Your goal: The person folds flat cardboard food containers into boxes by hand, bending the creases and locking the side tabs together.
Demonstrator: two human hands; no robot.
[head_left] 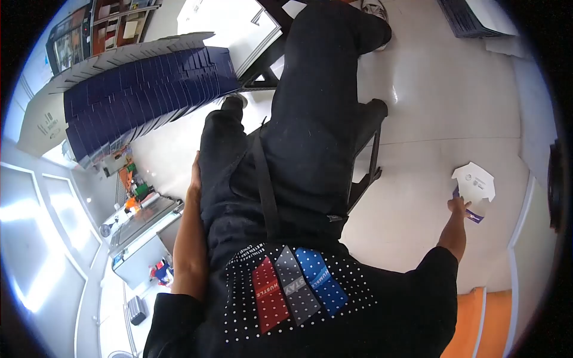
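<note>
Off to the right, low over the pale floor, my right hand (pixel 458 205) grips the near end of a flat white cardboard piece (pixel 476 181). The piece has small grey print, cut tabs at its far end and a dark blue edge near my fingers. My left hand (pixel 196 170) rests along the outer side of my left thigh, and its fingers are mostly hidden there. Ahead on the left lies a long, fanned-out row of dark blue and white cardboard pieces (pixel 149 86), overlapping each other. My legs in black trousers (pixel 316 89) are between the two hands.
Another stack of dark and white sheets (pixel 468 18) sits at the upper right. A white panel (pixel 230 30) stands near the fanned row. A black frame (pixel 371 149) shows beside my right leg. Shelves (pixel 113 27), a counter (pixel 143 230) and an orange panel (pixel 477 325) surround me.
</note>
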